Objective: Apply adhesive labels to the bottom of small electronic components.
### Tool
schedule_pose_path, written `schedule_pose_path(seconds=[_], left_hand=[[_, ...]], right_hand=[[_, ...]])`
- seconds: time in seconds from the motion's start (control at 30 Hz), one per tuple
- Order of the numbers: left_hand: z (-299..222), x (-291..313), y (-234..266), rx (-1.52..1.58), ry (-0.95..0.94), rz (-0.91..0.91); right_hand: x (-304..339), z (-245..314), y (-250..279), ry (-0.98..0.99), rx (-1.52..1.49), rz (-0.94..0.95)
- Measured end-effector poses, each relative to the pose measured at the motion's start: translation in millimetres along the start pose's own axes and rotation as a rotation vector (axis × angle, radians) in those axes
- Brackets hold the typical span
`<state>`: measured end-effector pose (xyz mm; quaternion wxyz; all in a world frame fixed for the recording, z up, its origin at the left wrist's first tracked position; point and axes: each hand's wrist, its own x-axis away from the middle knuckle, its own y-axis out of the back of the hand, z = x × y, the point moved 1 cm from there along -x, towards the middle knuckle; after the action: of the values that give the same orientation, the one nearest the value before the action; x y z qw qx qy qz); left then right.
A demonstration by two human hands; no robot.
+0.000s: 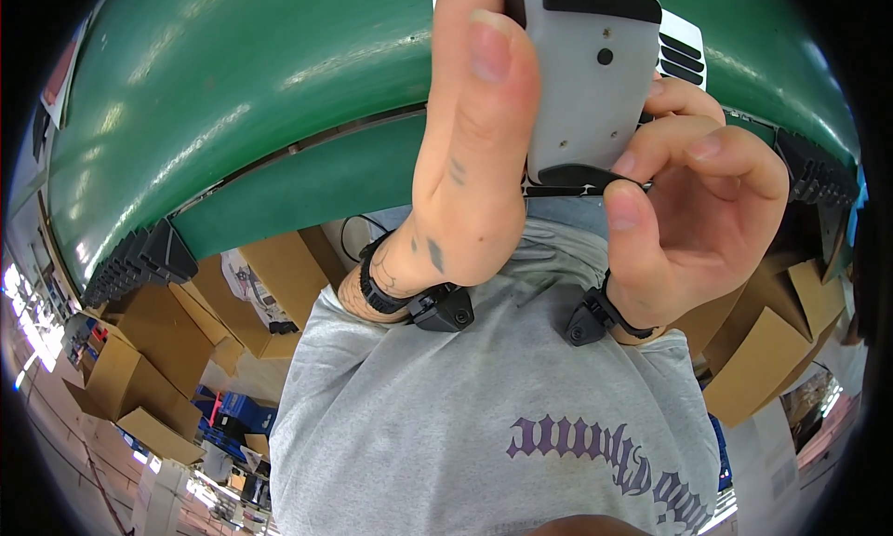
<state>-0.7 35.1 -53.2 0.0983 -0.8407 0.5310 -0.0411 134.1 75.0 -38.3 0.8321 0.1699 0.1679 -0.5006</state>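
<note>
A grey computer mouse point(579, 99) is held with its underside showing; it has a sensor hole, small screws and a black foot pad point(600, 1) across its far end. My left hand point(474, 164) grips it along its left side, thumb raised. At the near end lies a curved black foot pad point(579, 175), its right tip lifted off the mouse. My right hand point(716, 187) pinches that tip between thumb and forefinger. Partly hidden behind the mouse is a white sheet point(696, 29) with black strips on it.
Below the hands is a green work surface point(279, 66) with a raised edge. Black comb-like racks point(139, 261) stand at its left and right ends. Open cardboard boxes point(153, 350) sit on the left, more boxes point(763, 350) on the right. Blue items point(237, 415) lie at lower left.
</note>
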Motion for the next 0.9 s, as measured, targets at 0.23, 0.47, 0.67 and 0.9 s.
schedule_pose_path(seconds=[0.23,0.47,0.67,0.9], left_hand=[[0.8,1.3,-3.1,-0.02,-0.028,0.011],[11.2,-3.6,-4.5,-0.043,-0.052,0.013],[9.8,0.6,0.1,-0.065,-0.073,0.016],[12.9,-3.6,-3.8,-0.08,-0.103,0.038]], right_hand=[[-5.0,6.5,9.0,0.027,0.123,0.101],[-12.0,9.7,13.3,0.046,0.188,0.234],[-11.0,17.3,9.7,0.034,0.353,0.216],[-7.0,15.0,2.8,0.058,0.413,0.036]])
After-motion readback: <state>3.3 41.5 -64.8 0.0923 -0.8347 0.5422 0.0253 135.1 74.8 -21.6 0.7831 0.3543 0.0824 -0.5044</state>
